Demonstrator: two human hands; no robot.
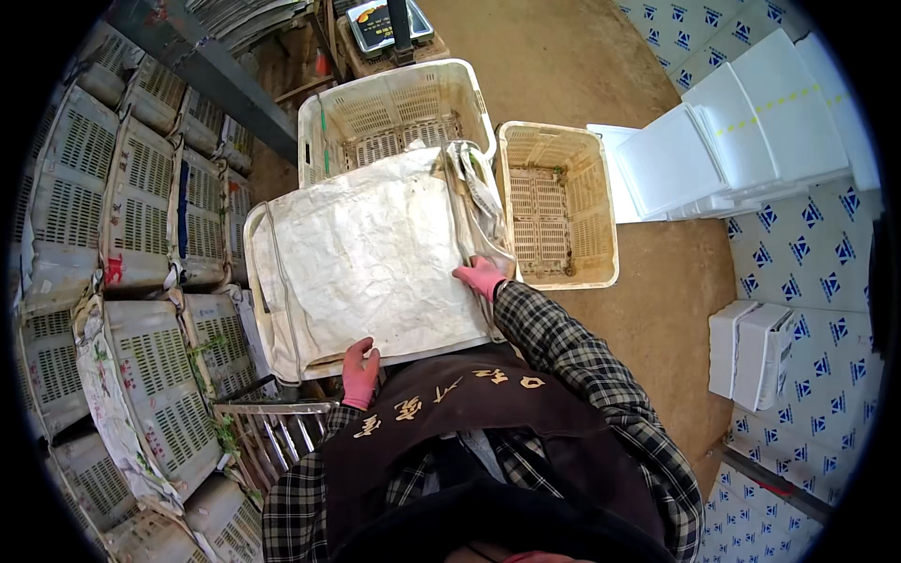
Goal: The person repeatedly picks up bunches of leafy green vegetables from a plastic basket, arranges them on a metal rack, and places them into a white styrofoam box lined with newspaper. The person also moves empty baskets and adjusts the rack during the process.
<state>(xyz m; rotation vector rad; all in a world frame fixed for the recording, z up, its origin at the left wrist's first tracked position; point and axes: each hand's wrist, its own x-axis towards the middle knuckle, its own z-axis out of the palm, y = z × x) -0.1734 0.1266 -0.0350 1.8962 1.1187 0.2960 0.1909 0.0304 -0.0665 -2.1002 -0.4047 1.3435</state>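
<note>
A plastic crate (255, 243) stands in front of me, its top covered by a creased white sheet (373, 246). Elastic cords run across the cover near its left and right ends. At the right side my right hand (486, 278), in a pink glove, grips the folded edge of the sheet by the cord (461, 211). My left hand (360, 374), also pink-gloved, rests by the crate's near edge with its fingers apart and nothing held. The sheet is bunched at the far right corner. What lies under it is hidden.
Beyond stands an open white crate (310, 141); a yellowed crate (609, 204) is at the right. Slatted crates (141, 204) are stacked along the left, near a metal post (232, 84). A metal-barred stool or chair (274, 408) is at my left. White foam boxes (746, 127) stand right.
</note>
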